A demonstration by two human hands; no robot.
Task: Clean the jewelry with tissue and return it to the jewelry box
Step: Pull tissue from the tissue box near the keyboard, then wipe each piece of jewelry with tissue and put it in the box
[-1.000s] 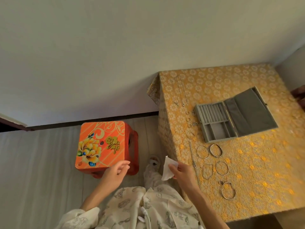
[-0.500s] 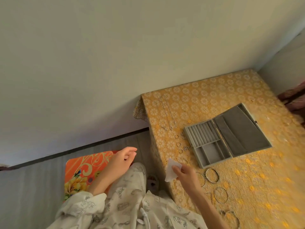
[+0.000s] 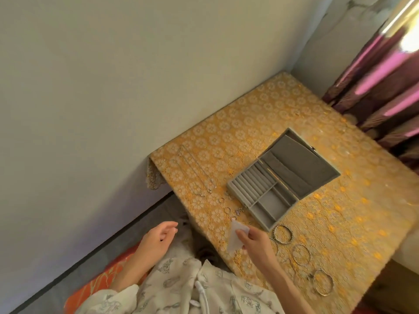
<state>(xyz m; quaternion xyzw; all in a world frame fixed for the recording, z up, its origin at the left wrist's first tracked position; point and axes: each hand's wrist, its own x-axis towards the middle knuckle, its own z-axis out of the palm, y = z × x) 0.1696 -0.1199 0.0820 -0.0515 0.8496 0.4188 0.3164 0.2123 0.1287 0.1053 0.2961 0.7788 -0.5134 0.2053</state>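
A grey jewelry box (image 3: 283, 177) lies open on the gold flowered tablecloth (image 3: 340, 223), its divided tray toward me. Silver bracelets (image 3: 282, 233) lie in a row near the table's front edge, small rings (image 3: 221, 200) sit left of the box, and thin chains (image 3: 195, 168) lie toward the table's far left corner. My right hand (image 3: 256, 243) pinches a white tissue (image 3: 235, 234) over the table's left edge, just left of the nearest bracelet. My left hand (image 3: 156, 241) hovers off the table above the floor, fingers loosely apart, holding nothing.
An orange stool (image 3: 99, 284) stands on the floor at lower left, partly behind my sleeve. A plain wall runs behind the table. Purple curtains (image 3: 381, 87) hang at the far right. A cardboard-coloured surface shows under the cloth's right edge.
The view has swung up and to the right, so the table now fills the middle. My right hand with the tissue has moved over the table edge toward the bracelets. My left hand has left the stool.
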